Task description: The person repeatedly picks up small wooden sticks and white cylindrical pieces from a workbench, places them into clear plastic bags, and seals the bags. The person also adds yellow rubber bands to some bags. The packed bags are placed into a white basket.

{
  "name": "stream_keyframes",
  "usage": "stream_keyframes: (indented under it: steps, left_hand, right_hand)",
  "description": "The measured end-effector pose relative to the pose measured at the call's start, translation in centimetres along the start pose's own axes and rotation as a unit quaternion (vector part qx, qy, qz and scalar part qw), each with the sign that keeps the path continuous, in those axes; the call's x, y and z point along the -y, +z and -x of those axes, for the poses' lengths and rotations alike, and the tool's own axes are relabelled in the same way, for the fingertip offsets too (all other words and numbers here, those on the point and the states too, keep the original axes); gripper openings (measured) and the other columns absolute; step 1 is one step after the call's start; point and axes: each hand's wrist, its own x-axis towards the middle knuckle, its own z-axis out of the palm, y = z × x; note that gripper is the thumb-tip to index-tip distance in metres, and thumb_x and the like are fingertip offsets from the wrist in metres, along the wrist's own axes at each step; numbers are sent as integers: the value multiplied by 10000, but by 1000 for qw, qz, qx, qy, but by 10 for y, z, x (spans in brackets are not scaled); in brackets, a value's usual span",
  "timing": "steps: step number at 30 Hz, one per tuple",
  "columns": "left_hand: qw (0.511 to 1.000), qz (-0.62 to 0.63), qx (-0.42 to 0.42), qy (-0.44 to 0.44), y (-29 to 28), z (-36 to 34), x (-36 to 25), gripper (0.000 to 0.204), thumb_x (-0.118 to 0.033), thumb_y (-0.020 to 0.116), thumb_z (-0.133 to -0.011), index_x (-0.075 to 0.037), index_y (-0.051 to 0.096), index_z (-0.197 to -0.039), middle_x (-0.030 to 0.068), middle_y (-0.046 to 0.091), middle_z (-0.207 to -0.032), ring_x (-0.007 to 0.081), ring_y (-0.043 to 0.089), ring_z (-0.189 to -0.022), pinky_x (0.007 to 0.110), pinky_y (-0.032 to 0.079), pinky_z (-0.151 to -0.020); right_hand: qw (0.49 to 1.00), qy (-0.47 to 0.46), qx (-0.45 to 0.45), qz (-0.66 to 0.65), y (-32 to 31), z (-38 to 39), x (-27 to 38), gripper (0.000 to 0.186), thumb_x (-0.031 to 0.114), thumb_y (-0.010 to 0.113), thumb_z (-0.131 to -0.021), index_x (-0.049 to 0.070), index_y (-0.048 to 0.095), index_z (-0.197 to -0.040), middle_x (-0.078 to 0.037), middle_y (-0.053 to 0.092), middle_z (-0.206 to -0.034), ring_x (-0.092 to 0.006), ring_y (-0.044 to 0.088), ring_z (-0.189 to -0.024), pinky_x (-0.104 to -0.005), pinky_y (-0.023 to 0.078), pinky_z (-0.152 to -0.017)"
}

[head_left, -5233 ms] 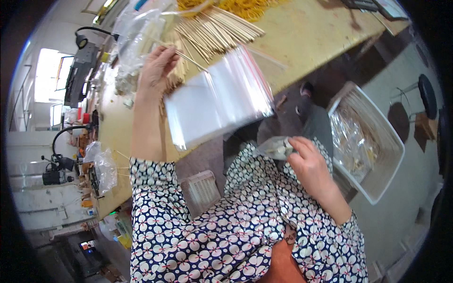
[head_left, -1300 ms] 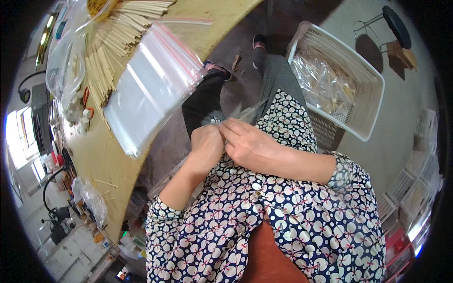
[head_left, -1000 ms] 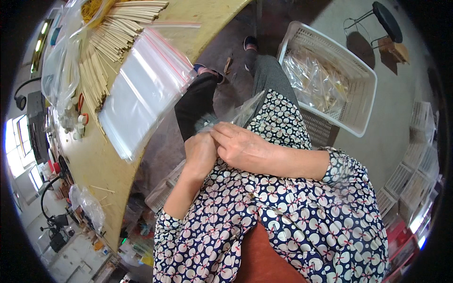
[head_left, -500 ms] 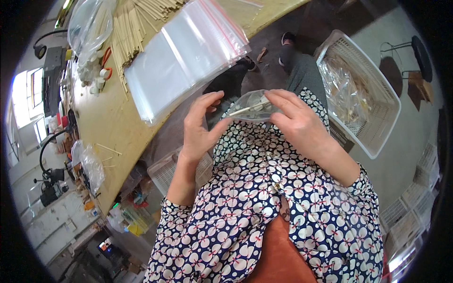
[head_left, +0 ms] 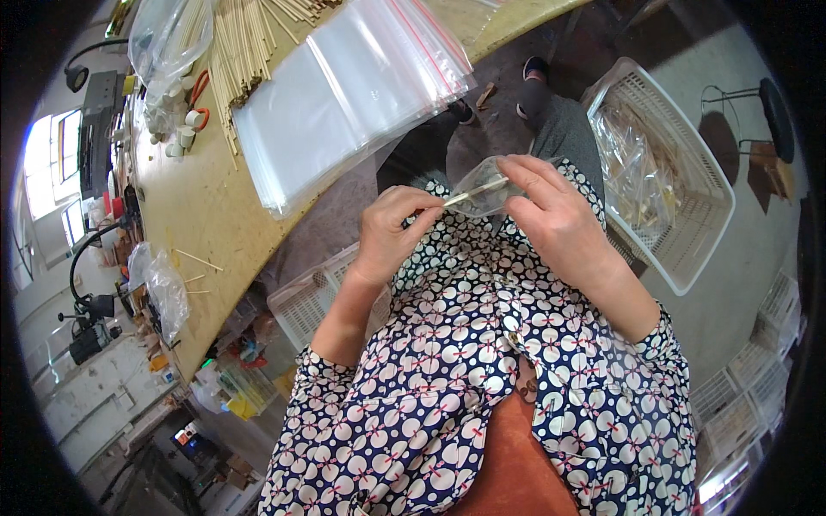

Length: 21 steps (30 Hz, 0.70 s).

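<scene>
In front of my lap a small clear plastic bag [head_left: 492, 203] is stretched between my two hands. A pale thin stick [head_left: 471, 194] lies slanted along its upper part. My left hand [head_left: 391, 228] is closed, thumb and fingertips pinched on the bag's left corner at the stick's end. The fingers of my right hand [head_left: 555, 215] are bent over the bag's right end and hold it there. The bag's far right corner is hidden under those fingers.
A yellowish worktable [head_left: 206, 232] on the left bears a stack of clear zip bags [head_left: 335, 95], a heap of thin wooden sticks [head_left: 245, 43] and orange-handled scissors [head_left: 200, 112]. A white plastic crate [head_left: 714, 202] with filled bags stands at the right; another crate [head_left: 297, 301] sits below the table.
My left hand, whose thumb and fingers were spread, has moved inward and pinched the bag's left corner. The bag and stick now tilt more, with the right end higher.
</scene>
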Motion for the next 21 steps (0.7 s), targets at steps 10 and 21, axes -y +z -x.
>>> stream_keyframes:
  steps: [10,21]
  left_hand:
    - [999,-5,36,34,-8,-16,-11,70,-14,715,-878,-14,653,-910,127,641,-861,291,640,-758,362,517,-681]
    - [935,-230,4,270,-85,-195,-104,141,-86,700,-934,-25,737,-1056,116,705,-928,254,688,-763,363,551,-694]
  right_hand:
    - [999,15,-22,-37,-9,-7,-5,142,29,627,-778,-73,622,-875,-245,654,-1260,-392,618,-1224,-450,531,-1033]
    - [996,53,-68,-32,-30,1,-21,128,15,661,-762,-34,624,-874,-222,664,-1247,-396,627,-1220,-460,542,-1016]
